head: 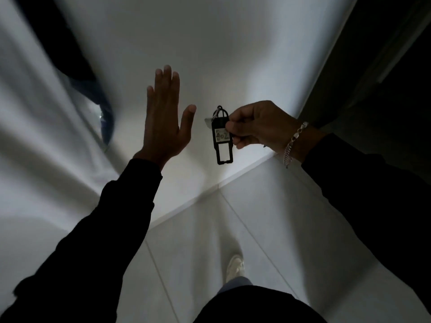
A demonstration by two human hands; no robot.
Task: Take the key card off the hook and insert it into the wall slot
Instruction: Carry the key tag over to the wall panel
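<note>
Dark cloth of my own clothing fills the bottom edge, and below it one pale shoe (236,268) stands on the light tiled floor (291,229), whose thin joints run off toward the foot of the wall. Both my arms reach forward in black sleeves, the left sleeve (105,229) rising from the lower left corner and the right sleeve (373,194) coming in from the right edge. On my right wrist hangs a silver chain bracelet (294,142), just clear of the cuff. My right hand (256,125) is curled closed, thumb and fingers pinching the right edge of the key card (222,138), a black tag hanging upright with a pale label that reads 402 and an open cut-out frame in its lower half. A small metal ring (218,111) and a pale tab (208,122) sit at its top end. The tag is in the air in front of the wall, a little above the line where wall meets floor. My left hand (163,122) is held up flat and wide open, fingers together and thumb spread, holding nothing, its thumb near the tag but apart from it. Behind both hands is the plain white wall (210,43). A dark, blurred shape (77,54) crosses the upper left, and a dark door frame (363,54) runs up the right side.
</note>
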